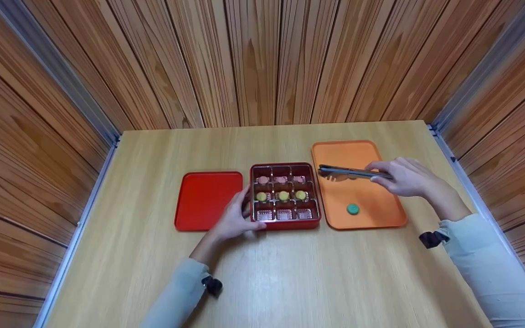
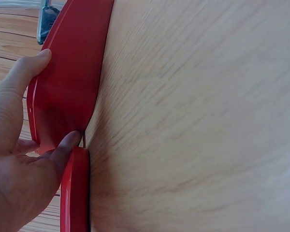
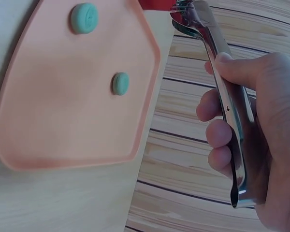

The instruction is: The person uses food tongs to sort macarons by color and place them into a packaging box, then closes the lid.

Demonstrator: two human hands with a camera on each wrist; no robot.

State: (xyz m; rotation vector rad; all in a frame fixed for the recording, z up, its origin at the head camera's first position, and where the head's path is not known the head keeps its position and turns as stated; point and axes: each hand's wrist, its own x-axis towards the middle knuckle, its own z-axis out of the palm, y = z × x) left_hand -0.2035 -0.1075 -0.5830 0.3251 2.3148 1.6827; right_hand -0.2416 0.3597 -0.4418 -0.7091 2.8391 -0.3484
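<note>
A red box point(image 1: 285, 223) with nine compartments sits mid-table, pink sweets in its far row and yellow ones in the middle row. Its near row shows shiny liners. My left hand point(image 1: 243, 207) rests against the box's left front corner. In the left wrist view, my left hand point(image 2: 57, 99) has one finger in the gap between the box point(image 2: 76, 193) and the red lid point(image 2: 72, 58), and another finger on the lid. My right hand point(image 1: 381, 175) grips metal tongs point(image 1: 342, 171) above the orange tray point(image 1: 372, 214). The tongs point(image 3: 222, 87) hold nothing. Two green sweets point(image 3: 84, 18) point(image 3: 120, 83) lie on the tray point(image 3: 63, 121).
The red lid point(image 1: 208, 200) lies flat left of the box. Wood-panelled walls close in the table point(image 1: 290, 282) at the back and both sides, with metal strips at the corners. Bare tabletop stretches between the box and the near edge.
</note>
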